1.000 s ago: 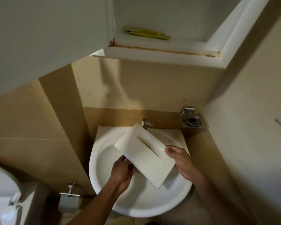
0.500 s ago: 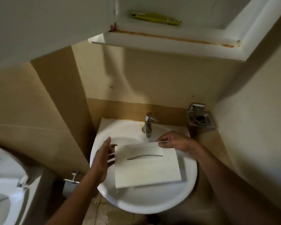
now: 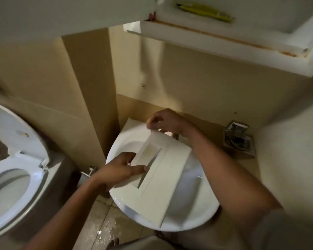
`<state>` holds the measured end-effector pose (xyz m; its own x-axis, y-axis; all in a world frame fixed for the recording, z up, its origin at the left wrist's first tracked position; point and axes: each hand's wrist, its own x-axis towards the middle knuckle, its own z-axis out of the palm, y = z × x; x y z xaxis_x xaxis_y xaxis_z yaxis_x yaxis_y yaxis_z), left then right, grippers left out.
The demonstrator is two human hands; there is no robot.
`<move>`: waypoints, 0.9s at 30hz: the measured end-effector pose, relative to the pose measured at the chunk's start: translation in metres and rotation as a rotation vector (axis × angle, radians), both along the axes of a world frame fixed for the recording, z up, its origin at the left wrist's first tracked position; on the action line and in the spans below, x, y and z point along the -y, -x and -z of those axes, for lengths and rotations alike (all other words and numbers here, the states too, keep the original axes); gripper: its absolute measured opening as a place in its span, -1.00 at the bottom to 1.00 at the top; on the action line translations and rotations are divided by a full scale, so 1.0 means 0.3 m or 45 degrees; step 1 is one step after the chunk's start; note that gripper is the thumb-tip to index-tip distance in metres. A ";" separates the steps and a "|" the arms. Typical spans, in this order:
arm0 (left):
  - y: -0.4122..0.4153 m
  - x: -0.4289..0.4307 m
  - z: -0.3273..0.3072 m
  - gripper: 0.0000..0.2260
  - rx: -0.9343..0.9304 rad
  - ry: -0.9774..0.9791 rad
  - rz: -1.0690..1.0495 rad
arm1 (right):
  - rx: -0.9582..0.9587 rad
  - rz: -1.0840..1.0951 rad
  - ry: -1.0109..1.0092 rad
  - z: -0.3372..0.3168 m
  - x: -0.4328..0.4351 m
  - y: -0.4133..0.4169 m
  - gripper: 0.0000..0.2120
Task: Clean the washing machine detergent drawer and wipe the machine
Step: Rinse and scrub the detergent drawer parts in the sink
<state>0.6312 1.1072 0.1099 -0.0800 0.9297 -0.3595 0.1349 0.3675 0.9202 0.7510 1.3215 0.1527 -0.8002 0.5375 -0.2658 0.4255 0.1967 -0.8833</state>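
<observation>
A: Drawer [image 3: 163,181] position?

B: Across the sink [image 3: 197,219]. Left hand [image 3: 121,170] grips its left edge; right hand [image 3: 163,120] pinches the far corner, probably near the hidden tap. Support both ends while rinsing.

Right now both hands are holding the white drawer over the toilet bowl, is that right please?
Not quite: in the head view the left hand and right hand hold the white drawer over the sink, not the toilet.
</observation>
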 end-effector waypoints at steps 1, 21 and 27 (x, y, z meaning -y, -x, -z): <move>-0.013 0.028 0.016 -0.83 0.083 0.007 -0.112 | -0.164 0.258 0.034 0.037 -0.004 -0.028 -0.95; -0.215 0.077 0.219 -0.73 0.348 0.107 -1.003 | -0.321 0.773 0.283 0.632 0.151 -0.226 -0.79; -0.231 0.063 0.222 -0.76 0.319 0.146 -1.054 | -0.994 1.092 1.801 0.652 0.072 -0.159 -0.90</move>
<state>0.7005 1.0883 0.0432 -0.6200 0.5648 -0.5447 -0.4176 0.3502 0.8384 0.7986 1.2997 -0.0427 -0.6058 0.5484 -0.5764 -0.5485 -0.8127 -0.1966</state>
